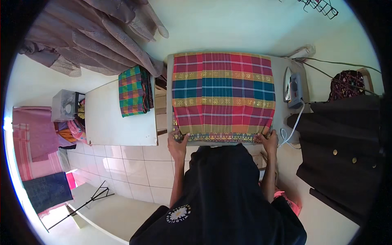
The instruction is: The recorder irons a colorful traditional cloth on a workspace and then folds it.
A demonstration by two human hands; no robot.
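Note:
A checked woven cloth point(223, 92) in red, maroon, teal and gold lies folded over a grey padded board point(281, 122) in front of me. Its near edge shows a band with a small, dense pattern point(222, 137). At the near left corner my left hand point(178, 147) grips the fabric, thumb on top. My right hand point(269, 143) holds the near right corner the same way. The fingers under the edge are partly hidden. To the right of the cloth, an electric iron point(295, 88) rests on the board, its white cord point(295, 125) trailing towards me.
Left of the board, a white table point(119, 128) bears a folded green checked cloth point(131, 92). Grey-brown curtains point(101, 36) hang at the upper left. A dark garment with buttons point(337, 131) hangs at right. Cables point(337, 62) run along the wall.

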